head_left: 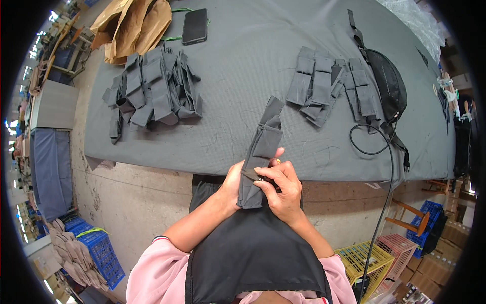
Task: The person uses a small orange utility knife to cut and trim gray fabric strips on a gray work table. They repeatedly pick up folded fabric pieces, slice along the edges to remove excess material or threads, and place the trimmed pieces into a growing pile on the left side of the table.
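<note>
- Grey folded fabric strip (260,152) stands at frame centre, its lower end pinched between both hands.
- Left hand (234,183) fingers wrap behind it.
- Right hand (283,190) fingertips (264,181) press its front.

A dark phone (194,26) lies flat on the far side of the grey counter (243,61), its rectangular screen black and unlit. Just left of the phone, touching the counter's far left corner, sits a crumpled brown paper bag (130,28), open and slumped. Well to the right of the phone, at the counter's far right corner, lies clear crinkled plastic wrapping (412,17).
</note>
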Demonstrator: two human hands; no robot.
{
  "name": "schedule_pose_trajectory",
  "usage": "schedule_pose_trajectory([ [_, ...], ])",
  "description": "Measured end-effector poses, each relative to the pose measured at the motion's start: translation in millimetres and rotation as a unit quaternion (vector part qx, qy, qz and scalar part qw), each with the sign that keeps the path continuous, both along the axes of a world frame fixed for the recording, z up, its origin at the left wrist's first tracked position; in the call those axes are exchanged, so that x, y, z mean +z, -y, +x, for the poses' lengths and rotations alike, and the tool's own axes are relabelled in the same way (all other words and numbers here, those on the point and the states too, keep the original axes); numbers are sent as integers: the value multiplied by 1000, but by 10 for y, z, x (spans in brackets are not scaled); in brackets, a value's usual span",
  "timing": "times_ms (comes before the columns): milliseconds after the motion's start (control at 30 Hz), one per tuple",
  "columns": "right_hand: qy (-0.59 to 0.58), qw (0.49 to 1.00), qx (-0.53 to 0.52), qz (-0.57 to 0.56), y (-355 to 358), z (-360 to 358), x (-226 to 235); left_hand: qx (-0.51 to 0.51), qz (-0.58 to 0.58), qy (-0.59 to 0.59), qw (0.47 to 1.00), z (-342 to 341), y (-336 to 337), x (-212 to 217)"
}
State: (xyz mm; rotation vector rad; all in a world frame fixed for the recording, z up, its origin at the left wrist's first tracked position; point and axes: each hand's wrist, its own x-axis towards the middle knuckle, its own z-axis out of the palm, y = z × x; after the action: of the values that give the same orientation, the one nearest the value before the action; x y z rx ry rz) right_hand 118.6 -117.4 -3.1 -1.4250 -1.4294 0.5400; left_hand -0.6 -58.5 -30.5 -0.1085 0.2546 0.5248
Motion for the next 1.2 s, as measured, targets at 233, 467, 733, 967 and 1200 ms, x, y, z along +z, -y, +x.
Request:
schedule_pose_trajectory([
  [233,0,1000,3,-22,30,-6,25,6,-37,-35,999,13,27,99],
  [467,-34,999,0,-16,36,-10,27,-1,-52,-45,998,-3,44,64],
  [733,-161,971,42,-172,-80,18,192,31,164,-261,951,-62,133,55],
  [967,-356,909,70,-205,-74,-11,64,93,215,-316,919,-84,131,117],
  [1200,-503,805,94,-299,98,34,56,96,151,-129,975,-63,-102,127],
])
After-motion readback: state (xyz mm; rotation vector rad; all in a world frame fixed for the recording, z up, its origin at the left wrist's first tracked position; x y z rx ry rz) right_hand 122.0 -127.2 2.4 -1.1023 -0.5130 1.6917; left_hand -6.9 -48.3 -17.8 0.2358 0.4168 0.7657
